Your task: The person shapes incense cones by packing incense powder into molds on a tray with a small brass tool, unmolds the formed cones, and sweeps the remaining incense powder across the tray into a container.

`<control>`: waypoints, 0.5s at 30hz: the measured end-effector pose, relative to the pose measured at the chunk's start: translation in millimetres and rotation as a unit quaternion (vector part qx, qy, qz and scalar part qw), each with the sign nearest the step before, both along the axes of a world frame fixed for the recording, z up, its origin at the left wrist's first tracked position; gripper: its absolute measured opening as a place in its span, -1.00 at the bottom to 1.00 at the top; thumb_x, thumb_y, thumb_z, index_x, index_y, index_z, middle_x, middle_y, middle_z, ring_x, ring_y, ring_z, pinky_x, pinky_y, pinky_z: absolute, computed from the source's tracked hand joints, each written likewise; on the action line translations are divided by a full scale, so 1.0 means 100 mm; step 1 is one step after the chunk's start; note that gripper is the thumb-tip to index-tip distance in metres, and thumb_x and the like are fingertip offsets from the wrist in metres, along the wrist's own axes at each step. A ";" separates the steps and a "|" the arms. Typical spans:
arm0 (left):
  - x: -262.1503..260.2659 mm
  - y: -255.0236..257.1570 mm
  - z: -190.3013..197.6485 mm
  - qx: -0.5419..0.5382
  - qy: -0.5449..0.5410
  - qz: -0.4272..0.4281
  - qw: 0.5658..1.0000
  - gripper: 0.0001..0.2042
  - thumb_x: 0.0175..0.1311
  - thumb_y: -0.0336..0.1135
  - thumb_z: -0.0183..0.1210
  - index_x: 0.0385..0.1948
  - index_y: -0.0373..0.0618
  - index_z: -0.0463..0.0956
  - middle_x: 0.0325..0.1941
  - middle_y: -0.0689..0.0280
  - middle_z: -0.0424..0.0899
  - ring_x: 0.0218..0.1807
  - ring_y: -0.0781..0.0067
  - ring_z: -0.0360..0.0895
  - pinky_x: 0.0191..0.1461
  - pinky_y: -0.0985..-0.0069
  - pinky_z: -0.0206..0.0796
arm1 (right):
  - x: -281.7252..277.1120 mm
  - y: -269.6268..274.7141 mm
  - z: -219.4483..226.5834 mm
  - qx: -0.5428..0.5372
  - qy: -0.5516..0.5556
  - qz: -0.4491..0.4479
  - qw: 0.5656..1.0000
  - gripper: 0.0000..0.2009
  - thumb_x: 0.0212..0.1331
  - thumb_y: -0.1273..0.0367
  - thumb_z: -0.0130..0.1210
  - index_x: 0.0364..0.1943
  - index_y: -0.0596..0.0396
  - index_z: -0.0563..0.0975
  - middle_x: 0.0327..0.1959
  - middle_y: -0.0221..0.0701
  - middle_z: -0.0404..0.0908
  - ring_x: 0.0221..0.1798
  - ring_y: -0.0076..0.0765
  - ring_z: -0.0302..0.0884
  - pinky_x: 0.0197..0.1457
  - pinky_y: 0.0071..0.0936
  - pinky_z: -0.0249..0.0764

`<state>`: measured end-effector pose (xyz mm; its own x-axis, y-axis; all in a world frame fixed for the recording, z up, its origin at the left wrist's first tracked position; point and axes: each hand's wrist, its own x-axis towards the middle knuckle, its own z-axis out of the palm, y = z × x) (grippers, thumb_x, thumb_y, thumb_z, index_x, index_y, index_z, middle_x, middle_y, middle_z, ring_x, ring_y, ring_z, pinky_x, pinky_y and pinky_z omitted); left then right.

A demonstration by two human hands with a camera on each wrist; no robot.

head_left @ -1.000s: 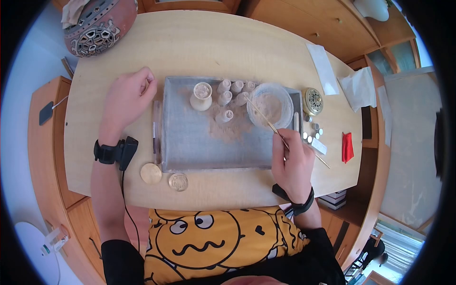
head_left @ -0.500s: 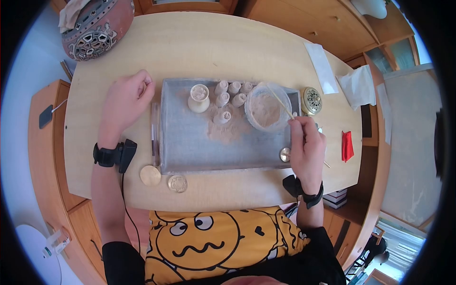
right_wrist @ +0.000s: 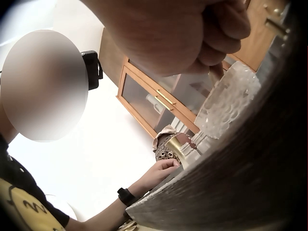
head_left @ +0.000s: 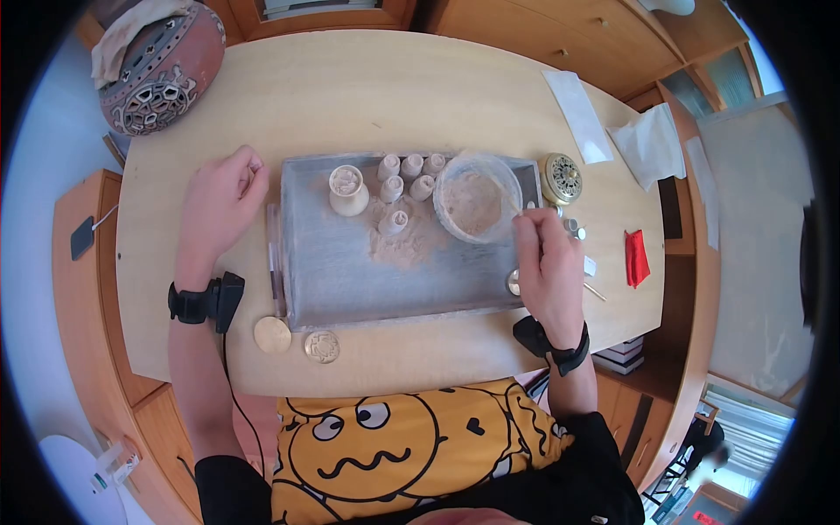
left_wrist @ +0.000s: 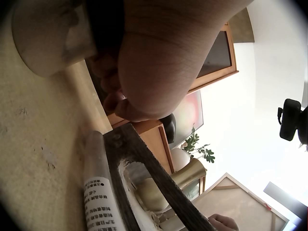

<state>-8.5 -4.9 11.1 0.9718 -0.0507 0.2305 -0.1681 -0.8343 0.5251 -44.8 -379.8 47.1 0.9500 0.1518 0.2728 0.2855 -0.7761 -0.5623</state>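
Observation:
In the head view, my right hand (head_left: 556, 267) pinches a thin stick (head_left: 510, 197) whose far part reaches over the clear bowl (head_left: 440, 213) of pale powder. The right wrist view has this hand (right_wrist: 192, 41) beside the bowl's bumpy wall (right_wrist: 228, 103). My left hand (head_left: 220, 206), loosely curled and holding nothing, rests left of the grey tray (head_left: 394, 293). In the left wrist view that hand (left_wrist: 159, 67) is above the tabletop. Several small powder-coated cups (head_left: 391, 188) and a cream vase (head_left: 349, 199) stand in the tray, with spilled powder around the nearest cup.
Two round brass pieces (head_left: 273, 334) lie before the tray. A pierced brass lid (head_left: 561, 179), small jars (head_left: 573, 229) and a red pouch (head_left: 637, 258) are at right. White sheets (head_left: 579, 116) lie at the back right, a clay pot (head_left: 166, 74) at the back left.
My right hand has moved to the right and away from me, and the stick points more steeply over the bowl. A small round metal thing shows in the tray's near right corner. The left hand stays curled.

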 end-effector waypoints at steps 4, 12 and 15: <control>-0.01 -0.01 0.01 0.002 -0.007 -0.002 1.000 -0.87 0.32 -0.41 0.17 -0.40 -0.25 0.45 -0.70 0.25 0.19 -0.64 0.41 0.15 -0.50 0.38 0.02 | 0.03 -0.03 -0.07 -0.038 -0.058 -0.016 0.997 -0.89 0.34 0.49 0.08 -0.11 0.19 0.47 -0.69 -0.16 0.53 -0.61 0.04 0.57 -0.55 -0.20 0.40; -0.02 -0.04 0.05 0.004 0.011 0.006 1.000 -0.86 0.31 -0.39 0.18 -0.39 -0.24 0.46 -0.68 0.23 0.30 -0.62 0.31 0.25 -0.48 0.35 0.11 | -0.06 0.08 -0.11 -0.109 -0.055 -0.021 0.992 -0.84 0.33 0.47 0.07 -0.05 0.11 0.45 -0.73 -0.26 0.52 -0.67 -0.02 0.54 -0.59 -0.17 0.41; -0.01 -0.03 0.01 -0.003 -0.002 -0.002 1.000 -0.85 0.33 -0.41 0.17 -0.40 -0.27 0.44 -0.69 0.26 0.19 -0.63 0.44 0.15 -0.50 0.40 0.03 | -0.09 0.12 -0.11 -0.126 -0.052 -0.007 0.991 -0.83 0.31 0.48 0.09 -0.06 0.12 0.45 -0.73 -0.27 0.51 -0.68 -0.04 0.54 -0.61 -0.18 0.41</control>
<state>-9.1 -8.3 12.5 0.9708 -0.0528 0.2341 -0.1729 -0.8303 0.5298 -53.5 -367.9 36.1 0.9213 0.2146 0.3243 0.3197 -0.8928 -0.3174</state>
